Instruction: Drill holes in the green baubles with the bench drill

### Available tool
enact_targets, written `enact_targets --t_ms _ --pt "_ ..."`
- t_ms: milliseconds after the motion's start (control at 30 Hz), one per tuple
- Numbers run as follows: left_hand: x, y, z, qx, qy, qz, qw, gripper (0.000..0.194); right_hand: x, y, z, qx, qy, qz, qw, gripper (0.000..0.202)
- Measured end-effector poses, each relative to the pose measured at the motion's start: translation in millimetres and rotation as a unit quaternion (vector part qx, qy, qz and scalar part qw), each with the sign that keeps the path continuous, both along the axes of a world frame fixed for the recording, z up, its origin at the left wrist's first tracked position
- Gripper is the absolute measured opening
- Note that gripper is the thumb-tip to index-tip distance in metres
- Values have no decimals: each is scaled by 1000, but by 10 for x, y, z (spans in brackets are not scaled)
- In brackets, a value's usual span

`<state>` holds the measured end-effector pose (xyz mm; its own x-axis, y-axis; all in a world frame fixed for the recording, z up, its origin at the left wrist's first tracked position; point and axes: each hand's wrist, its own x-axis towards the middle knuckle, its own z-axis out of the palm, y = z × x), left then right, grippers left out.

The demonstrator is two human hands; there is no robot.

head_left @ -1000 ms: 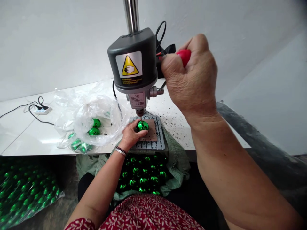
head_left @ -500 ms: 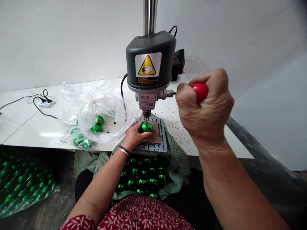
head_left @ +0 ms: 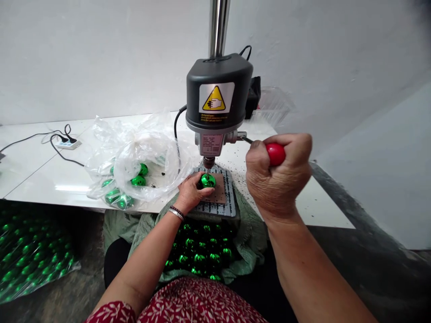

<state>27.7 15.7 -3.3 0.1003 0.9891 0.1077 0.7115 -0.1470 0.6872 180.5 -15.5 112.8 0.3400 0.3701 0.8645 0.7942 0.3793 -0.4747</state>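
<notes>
We have the drilling under way. Our left hand [head_left: 190,194] pinches a shiny green round ball ornament [head_left: 208,181], fingers [head_left: 202,192] curled close around its near side, holding it on a brown square backing board [head_left: 220,188] that lies on the grey slotted metal drill table [head_left: 229,204]. Our right hand [head_left: 278,177] is clenched tight round the glossy red knob of the feed lever [head_left: 276,153], pulled low, and the thin drill bit [head_left: 209,168] appears to meet the top of the ball — whether it has gone through, we cannot tell.

By our judgement the work is partway: just left of the holding fingers, a crinkled clear plastic bag [head_left: 141,157] on the white glossy tabletop [head_left: 40,179] holds only a few green balls, while below those fingers a dull green woven sack [head_left: 251,237] in our lap is packed with many more. Which batch is drilled we cannot make out. Another heap of green balls [head_left: 30,260] in clear film sits on the floor, far left.

The dark grey rounded plastic drill press head [head_left: 218,92] carries a yellow triangular warning label [head_left: 215,99] and rides a polished steel column [head_left: 218,27]. Dark specks of swarf [head_left: 251,184] are scattered over the tabletop between our two hands — fine and gritty. A white power strip with black cables [head_left: 69,143] lies well beyond the bag.
</notes>
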Motion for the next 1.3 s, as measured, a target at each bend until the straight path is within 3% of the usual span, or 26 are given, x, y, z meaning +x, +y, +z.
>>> enact_targets --t_ms 633,700,767,900,967,1033,1200,1300 --pt "-9 -1 -31 -2 -35 -4 999 59 -87 -52 -440 61 17 7 998 9" --pt "-8 10 -38 1 -42 -6 999 58 -71 -17 -320 55 30 15 998 12" --pt "-1 20 -37 5 -50 -11 999 56 -47 61 -68 32 43 24 998 17" --pt "-8 -29 7 18 -69 -29 997 46 -11 249 531 -134 64 25 989 19" --pt "-60 -124 43 18 -89 -39 995 45 -8 305 704 -191 76 20 978 20" --pt "-164 -275 90 9 -104 -58 993 51 -12 329 759 -185 83 24 979 21" --pt "-573 -702 338 -36 -75 -154 985 65 -22 325 680 -154 80 21 985 22" --pt "-840 -726 544 -29 -48 -132 990 48 -15 340 648 -131 76 15 988 21"
